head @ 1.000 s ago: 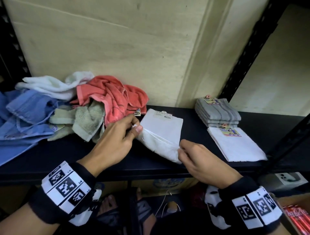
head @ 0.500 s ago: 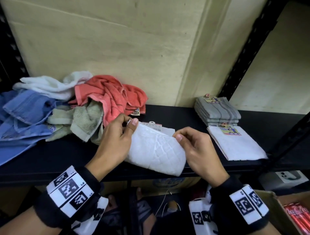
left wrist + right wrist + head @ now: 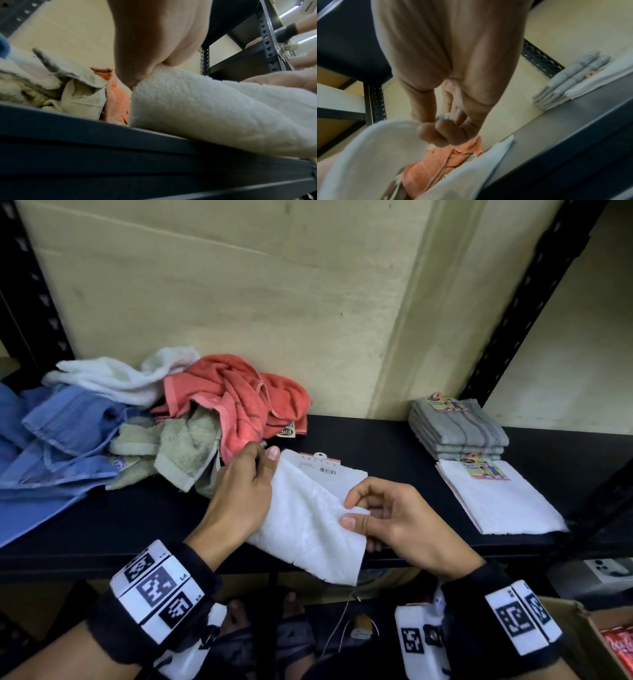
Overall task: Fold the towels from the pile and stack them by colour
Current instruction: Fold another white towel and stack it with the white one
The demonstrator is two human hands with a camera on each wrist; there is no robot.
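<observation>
White towel (image 3: 308, 518), partly folded, lies at the front edge of the black shelf (image 3: 394, 446), pinched at its left edge by the left hand (image 3: 239, 494) and at its right edge by the right hand (image 3: 394, 518) (thumb on top). Shelf also holds a loose towel pile (image 3: 164, 426) at left, and at right a folded grey stack (image 3: 455, 429) with a folded white towel (image 3: 496, 501) just in front.

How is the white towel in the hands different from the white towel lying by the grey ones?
The held white towel is gripped by the left hand and right hand, while the folded white towel lies untouched. The held one is partly lifted and hangs over the shelf edge; the folded one lies flat beside the grey stack. The held one's tag looks plain; the other's is colourful. Both are white.
</observation>
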